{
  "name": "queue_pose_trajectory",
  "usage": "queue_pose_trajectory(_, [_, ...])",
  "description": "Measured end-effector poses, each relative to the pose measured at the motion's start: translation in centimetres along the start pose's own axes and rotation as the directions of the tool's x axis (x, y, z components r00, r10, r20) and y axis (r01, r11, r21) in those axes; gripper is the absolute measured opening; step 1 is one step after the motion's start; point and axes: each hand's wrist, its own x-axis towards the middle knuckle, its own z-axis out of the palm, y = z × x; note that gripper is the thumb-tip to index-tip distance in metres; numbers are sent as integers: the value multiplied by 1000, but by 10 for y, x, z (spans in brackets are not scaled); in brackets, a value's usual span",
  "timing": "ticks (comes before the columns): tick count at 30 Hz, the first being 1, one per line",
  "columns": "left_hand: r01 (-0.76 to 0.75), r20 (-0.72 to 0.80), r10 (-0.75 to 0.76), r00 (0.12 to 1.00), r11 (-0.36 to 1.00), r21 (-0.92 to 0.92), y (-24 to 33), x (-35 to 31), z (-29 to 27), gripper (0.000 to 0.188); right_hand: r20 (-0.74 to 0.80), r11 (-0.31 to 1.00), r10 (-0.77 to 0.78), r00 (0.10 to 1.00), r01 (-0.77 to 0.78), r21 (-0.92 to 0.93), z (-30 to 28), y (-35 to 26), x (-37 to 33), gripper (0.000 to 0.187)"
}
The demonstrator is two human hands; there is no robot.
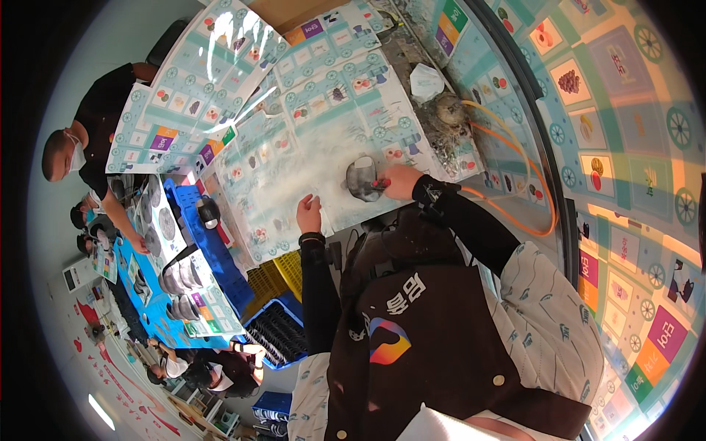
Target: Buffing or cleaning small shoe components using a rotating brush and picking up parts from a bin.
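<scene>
In front of me, a dark grey, rounded piece with a glossy pale top (362,178) rests on the patterned, dusty table cover (323,158). My right hand (402,181) is closed at its right side, gripping a small red-handled tool (381,183) against the piece; the tool's exact kind is too small to tell. My left hand (309,214) hovers over the near part of the table, left of the grey piece and apart from it. Its fingers are loosely bent with a gap at the tips, and nothing shows in them.
Patterned panels (198,70) stand at the back left. A dusty machine part (450,110) and an orange hose (543,213) lie to the right. Blue crates (209,253) sit at the left, with dark pieces on a neighbouring table (158,290). A co-worker (103,140) reaches over there.
</scene>
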Motion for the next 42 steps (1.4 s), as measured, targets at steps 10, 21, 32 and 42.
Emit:
queue_pose_trajectory(10, [-121, -154, 310, 938, 711, 693, 21, 6, 89, 125, -159, 990, 56, 986, -34, 134, -24, 28, -46, 28])
queue_pose_trajectory(21, [86, -93, -7, 996, 443, 892, 98, -52, 193, 133, -535, 956, 126, 836, -246, -159, 68, 179, -46, 67])
queue_pose_trajectory(32, [163, -334, 261, 906, 514, 842, 109, -51, -168, 134, -558, 937, 11, 829, -204, -284, 69, 103, -27, 37])
queue_pose_trajectory(42, [627, -691, 177, 701, 309, 715, -15, -61, -594, 137, -596, 899, -55, 801, -220, -378, 127, -9, -12, 27])
